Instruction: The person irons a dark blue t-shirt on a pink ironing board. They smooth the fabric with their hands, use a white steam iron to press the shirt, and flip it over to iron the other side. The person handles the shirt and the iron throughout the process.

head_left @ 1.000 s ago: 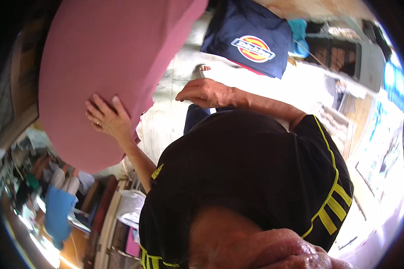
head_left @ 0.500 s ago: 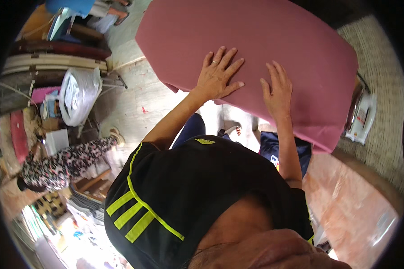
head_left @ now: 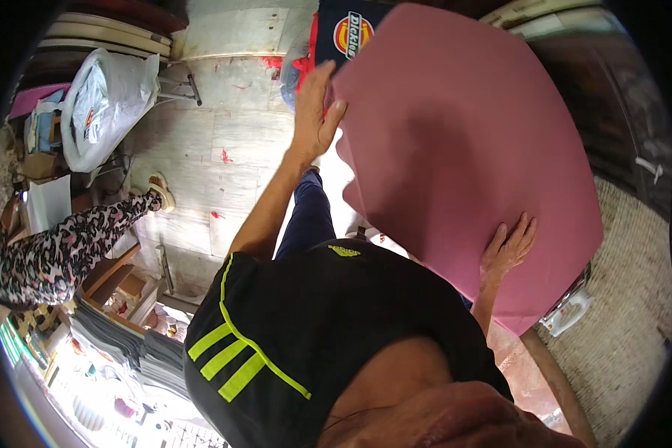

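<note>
A dusty-pink cloth lies spread over a long table-like surface whose support is mostly hidden beneath it. My left hand is at the cloth's far left edge, thumb apart from the fingers, touching or just beside it. Whether the fingertips pinch the edge cannot be seen. Flat on the near right part of the cloth rests my right hand, fingers stretched out. A white iron stands just past the cloth's right edge, partly covered by it.
Dark navy fabric with a round emblem shows past the far left edge. On the left are a plastic-wrapped bundle and another person's patterned trouser leg. Red scraps dot the tiled floor. A woven mat lies at right.
My hands have moved apart: the left went to the cloth's far left edge, the right nearer to me and rightward. The view has shifted, and the navy fabric now shows at the far end.
</note>
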Demonstrator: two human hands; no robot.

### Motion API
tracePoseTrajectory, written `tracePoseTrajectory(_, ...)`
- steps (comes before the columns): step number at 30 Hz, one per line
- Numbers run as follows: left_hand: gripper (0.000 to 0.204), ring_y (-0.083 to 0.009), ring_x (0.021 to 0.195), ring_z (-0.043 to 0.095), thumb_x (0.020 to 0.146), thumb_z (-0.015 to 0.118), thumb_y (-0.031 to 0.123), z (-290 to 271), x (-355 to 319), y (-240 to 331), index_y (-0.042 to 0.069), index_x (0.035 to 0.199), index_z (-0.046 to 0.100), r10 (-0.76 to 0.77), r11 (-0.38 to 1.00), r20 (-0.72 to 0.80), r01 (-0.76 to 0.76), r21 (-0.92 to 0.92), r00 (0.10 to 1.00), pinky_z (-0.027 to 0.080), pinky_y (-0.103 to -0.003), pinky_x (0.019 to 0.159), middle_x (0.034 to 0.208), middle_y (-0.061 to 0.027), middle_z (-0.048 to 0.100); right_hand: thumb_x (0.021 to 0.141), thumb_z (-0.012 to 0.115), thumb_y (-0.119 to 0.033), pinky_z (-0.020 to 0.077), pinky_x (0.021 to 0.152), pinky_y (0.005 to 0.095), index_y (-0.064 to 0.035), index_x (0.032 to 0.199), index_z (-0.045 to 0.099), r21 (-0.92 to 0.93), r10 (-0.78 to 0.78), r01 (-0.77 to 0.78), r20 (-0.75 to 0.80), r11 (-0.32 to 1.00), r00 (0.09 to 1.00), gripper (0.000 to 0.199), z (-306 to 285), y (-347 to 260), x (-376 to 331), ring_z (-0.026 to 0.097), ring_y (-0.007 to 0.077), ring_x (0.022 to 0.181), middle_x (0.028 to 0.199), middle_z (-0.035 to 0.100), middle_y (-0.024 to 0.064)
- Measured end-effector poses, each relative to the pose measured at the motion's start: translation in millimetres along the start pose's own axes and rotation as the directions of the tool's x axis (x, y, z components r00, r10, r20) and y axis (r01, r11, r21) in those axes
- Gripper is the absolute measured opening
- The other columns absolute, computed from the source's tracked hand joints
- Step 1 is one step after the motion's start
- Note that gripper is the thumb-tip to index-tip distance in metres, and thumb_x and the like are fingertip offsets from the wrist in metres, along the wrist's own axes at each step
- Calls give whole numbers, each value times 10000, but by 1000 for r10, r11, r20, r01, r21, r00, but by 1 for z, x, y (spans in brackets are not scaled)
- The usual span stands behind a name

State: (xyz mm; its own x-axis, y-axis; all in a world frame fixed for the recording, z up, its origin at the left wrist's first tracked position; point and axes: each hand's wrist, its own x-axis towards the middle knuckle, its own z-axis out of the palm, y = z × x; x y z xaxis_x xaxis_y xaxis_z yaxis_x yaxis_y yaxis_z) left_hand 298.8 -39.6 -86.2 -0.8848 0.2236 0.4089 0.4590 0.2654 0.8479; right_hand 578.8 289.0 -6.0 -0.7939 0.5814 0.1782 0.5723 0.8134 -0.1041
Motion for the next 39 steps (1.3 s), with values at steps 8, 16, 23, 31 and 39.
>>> tracePoseTrajectory(8, 284, -342, 1012, 656, 978, 632, 220, 36, 8, -238, -2, 1152, 666, -617, 762, 190, 640, -96, 763, 507, -407, 909, 1066, -186, 683, 1026, 345, -574, 183, 1170, 608, -86, 1529, 389, 2, -145, 146, 105, 989, 984, 703, 23, -138, 79, 216, 435, 1487, 1617, 278, 201)
tracePoseTrajectory(16, 337, -336, 900, 646, 846, 755, 207, 109, 37, -402, -15, 1074, 643, -374, 824, -212, 428, 371, 903, 507, -435, 810, 956, -186, 665, 1024, 314, -604, 207, 1169, 599, -40, 1524, 372, 60, -245, 240, 101, 969, 964, 756, 25, -147, 100, 263, 450, 1466, 1592, 291, 259)
tracePoseTrajectory(23, 242, -276, 623, 615, 857, 757, 200, 107, 37, -371, 9, 902, 615, -636, 754, -208, 656, 39, 743, 489, -397, 637, 682, -116, 615, 1039, 301, -544, 203, 1182, 601, -28, 1537, 327, 75, -221, 213, 122, 974, 968, 718, 27, -150, 97, 261, 458, 1464, 1596, 247, 280)
tracePoseTrajectory(31, 321, -344, 641, 618, 905, 720, 288, 105, 18, -338, 28, 785, 577, -683, 685, 8, 637, 353, 730, 461, -495, 613, 696, -143, 625, 1049, 314, -503, 214, 1177, 599, -29, 1533, 338, 84, -272, 263, 119, 961, 955, 678, 27, -142, 100, 272, 458, 1458, 1588, 261, 286)
tracePoseTrajectory(39, 158, -365, 856, 633, 919, 680, 192, 124, 49, -314, 52, 889, 614, -550, 828, -33, 550, 113, 835, 504, -476, 731, 884, -161, 643, 1045, 324, -532, 235, 1167, 594, -13, 1498, 403, 66, -260, 256, 64, 965, 964, 694, 26, -147, 96, 305, 465, 1440, 1559, 329, 291)
